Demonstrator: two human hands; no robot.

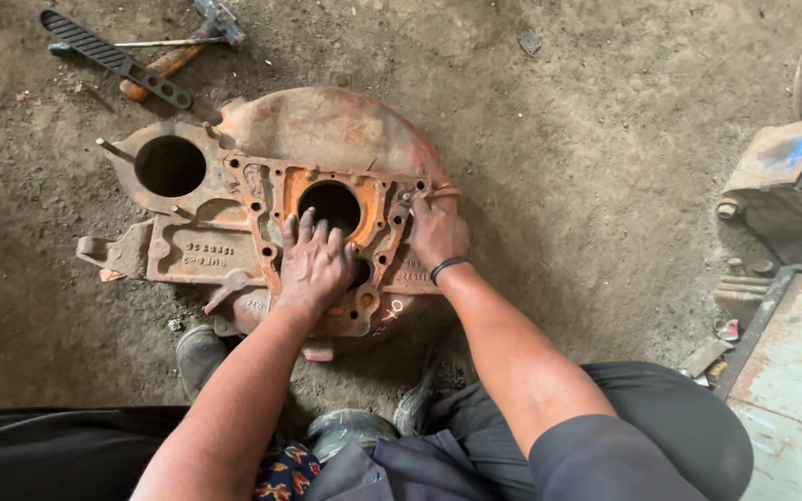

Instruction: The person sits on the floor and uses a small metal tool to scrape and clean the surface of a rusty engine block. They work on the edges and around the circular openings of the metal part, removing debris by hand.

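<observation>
A large rusty orange cast-metal housing point(327, 130) lies flat on the dirt floor, with a round hole at its left and another in the middle of a bolted frame. My left hand point(313, 264) presses flat on that frame just below the central hole, fingers spread. At the frame's right edge my right hand point(433, 232) is closed around a thin tool point(436, 194), whose tip rests on the metal. A black band circles my right wrist.
A hammer with a wooden handle point(174, 57) and a black perforated bar point(113, 57) lie on the dirt at the top left. Rusty metal parts point(782, 176) and a flat metal sheet point(791, 371) sit at the right. My shoes rest just below the housing.
</observation>
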